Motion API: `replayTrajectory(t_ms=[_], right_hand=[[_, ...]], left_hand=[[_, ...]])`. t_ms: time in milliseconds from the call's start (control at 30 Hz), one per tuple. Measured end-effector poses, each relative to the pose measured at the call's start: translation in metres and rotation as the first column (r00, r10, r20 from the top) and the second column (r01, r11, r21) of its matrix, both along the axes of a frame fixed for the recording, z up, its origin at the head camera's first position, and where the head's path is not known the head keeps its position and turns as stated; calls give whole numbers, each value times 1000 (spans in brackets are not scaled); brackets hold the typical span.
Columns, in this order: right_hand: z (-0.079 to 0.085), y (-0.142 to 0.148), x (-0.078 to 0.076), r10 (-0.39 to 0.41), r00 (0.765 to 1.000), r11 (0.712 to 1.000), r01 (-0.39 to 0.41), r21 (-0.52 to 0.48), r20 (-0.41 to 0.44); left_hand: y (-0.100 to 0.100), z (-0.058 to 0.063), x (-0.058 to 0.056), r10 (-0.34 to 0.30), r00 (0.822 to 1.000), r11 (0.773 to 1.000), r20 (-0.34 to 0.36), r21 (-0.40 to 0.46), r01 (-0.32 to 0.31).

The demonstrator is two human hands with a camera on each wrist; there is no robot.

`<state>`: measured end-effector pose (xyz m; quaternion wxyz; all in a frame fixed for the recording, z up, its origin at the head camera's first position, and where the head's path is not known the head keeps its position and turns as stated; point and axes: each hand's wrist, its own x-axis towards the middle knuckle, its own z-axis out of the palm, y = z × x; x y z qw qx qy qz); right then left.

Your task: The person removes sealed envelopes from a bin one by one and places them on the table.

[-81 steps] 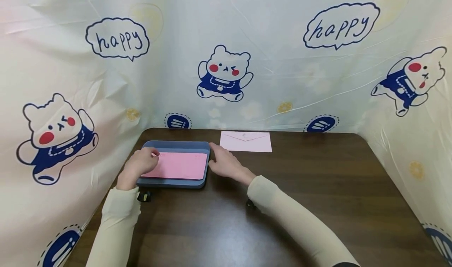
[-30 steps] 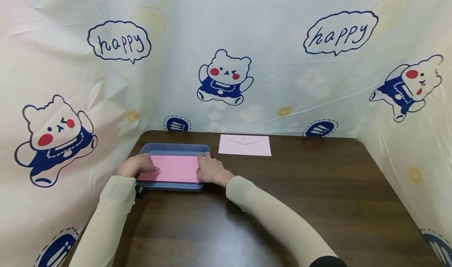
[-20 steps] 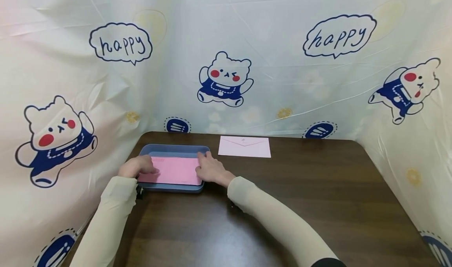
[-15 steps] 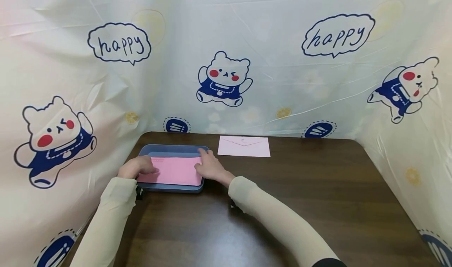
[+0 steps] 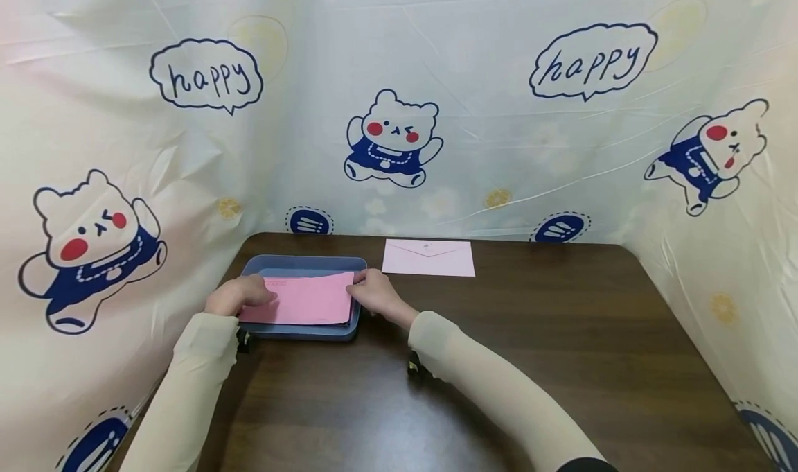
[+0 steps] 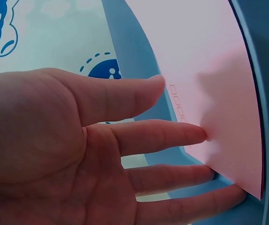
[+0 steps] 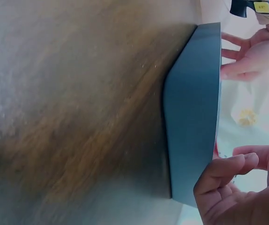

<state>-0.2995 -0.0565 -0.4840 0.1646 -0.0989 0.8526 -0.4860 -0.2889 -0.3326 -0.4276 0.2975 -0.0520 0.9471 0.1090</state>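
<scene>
A pink envelope [image 5: 314, 302] lies in a shallow blue tray [image 5: 302, 333], with a row of small printed boxes near one corner and a dark edge under it. At its left end, my left hand [image 5: 240, 295] has its fingers extended. In the left wrist view, the index fingertip touches the envelope's face, and the lower fingers reach to the tray's end. My right hand [image 5: 377, 292] pinches the envelope's right end between thumb and curled fingers, and that end is raised a little. In the right wrist view, the tray's side wall [image 7: 193, 108] hides most of the envelope.
A pale pink envelope [image 5: 428, 258], flap side up, lies behind and right of the tray on the dark wooden table [image 5: 499, 333]. A printed cloth [image 5: 474, 160] with bears hangs around the back and sides of the table.
My right hand has come from the tray's right side onto the envelope's right end, then pinched and lifted that end slightly. My left hand has settled on the left end.
</scene>
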Motion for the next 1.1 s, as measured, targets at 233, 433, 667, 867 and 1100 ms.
replayTrajectory(t_ms=[233,433,667,867,1100], right_hand=[[-3,-3,5,24,1000,1000,-24,6,-5],[-4,-5,5,31,1000,999,-31,14,0],[-4,-5,8,26,1000,1000,-27,3,12],[-4,-5,11,-27,998,999,29,-46,58],[-8,-4,8,-56,994,990,67,-122,97]], left_hand=[[-6,-1,-1,28,1000,999,-7,20,-28],[-10,1,0,59,997,997,-58,52,-56],[-12,0,0,76,995,996,-61,55,-72],[-13,0,0,77,994,994,-80,78,-71],[-71,-79,-53,135,988,985,-76,115,-125]])
